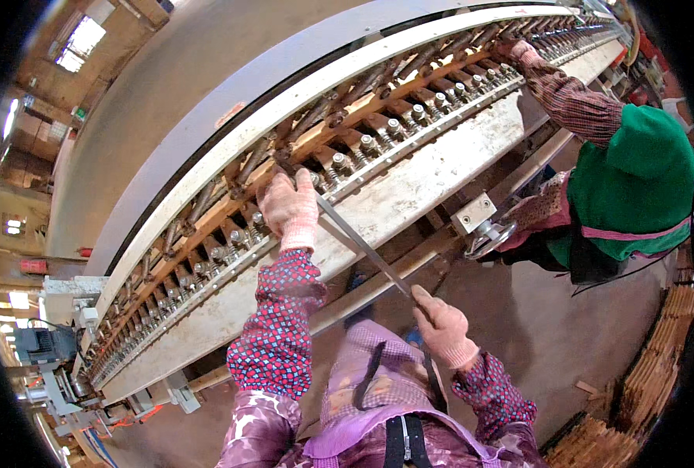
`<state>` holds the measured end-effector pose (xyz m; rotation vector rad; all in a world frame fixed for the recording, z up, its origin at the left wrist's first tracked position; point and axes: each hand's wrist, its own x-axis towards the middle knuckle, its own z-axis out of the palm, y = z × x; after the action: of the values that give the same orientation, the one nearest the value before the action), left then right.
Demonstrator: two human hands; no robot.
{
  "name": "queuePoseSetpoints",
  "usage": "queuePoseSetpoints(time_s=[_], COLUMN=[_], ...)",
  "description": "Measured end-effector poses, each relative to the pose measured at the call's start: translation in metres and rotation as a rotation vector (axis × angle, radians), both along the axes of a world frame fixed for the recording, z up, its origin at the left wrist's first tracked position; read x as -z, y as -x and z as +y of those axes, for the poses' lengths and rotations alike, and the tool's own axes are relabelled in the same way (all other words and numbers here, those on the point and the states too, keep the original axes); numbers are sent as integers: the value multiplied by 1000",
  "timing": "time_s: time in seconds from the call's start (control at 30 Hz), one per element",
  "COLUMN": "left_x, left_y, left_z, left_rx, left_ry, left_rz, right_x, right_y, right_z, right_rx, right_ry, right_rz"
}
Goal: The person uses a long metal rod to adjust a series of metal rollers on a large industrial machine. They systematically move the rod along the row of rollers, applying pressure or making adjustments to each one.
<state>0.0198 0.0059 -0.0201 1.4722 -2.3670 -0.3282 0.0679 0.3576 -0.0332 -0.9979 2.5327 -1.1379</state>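
Observation:
My right hand (pixel 444 327), in a pale pink glove, is closed round the lower end of a long flat metal bar (pixel 370 253). That bar slants up and left to my left hand (pixel 288 209), where its upper end passes out of sight. Also gloved, my left hand rests with curled fingers at a long wooden strip (pixel 347 129). What those fingers hold is hidden. Beside the strip runs a row of bolts with springs (pixel 369 146) along a long pale machine beam (pixel 417 175).
A co-worker in a green hood (pixel 635 187) stands at the right, one gloved hand (pixel 517 51) on the far part of the strip. A handwheel (pixel 489 238) juts from the beam's near side. Stacked wood sheets (pixel 659 359) lie at lower right; a motor (pixel 44 345) sits at left.

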Motion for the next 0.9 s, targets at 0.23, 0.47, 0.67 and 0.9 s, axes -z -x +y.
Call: queuePoseSetpoints(time_s=[0.23, 0.47, 0.67, 0.9], left_x=[-9, -6, -12, -6], left_y=[5, 7, 12, 8], left_z=[6, -1, 3, 4], left_rx=[36, 36, 5, 12], left_ry=[-14, -18, -91, -2], left_rz=[28, -64, -105, -71], right_x=[-24, -41, -25, -33], right_y=[-11, -13, -2, -7], right_z=[17, 10, 9, 7], right_rx=[15, 6, 6, 4], right_ry=[-179, -259, -186, -199], right_rz=[134, 84, 130, 53])
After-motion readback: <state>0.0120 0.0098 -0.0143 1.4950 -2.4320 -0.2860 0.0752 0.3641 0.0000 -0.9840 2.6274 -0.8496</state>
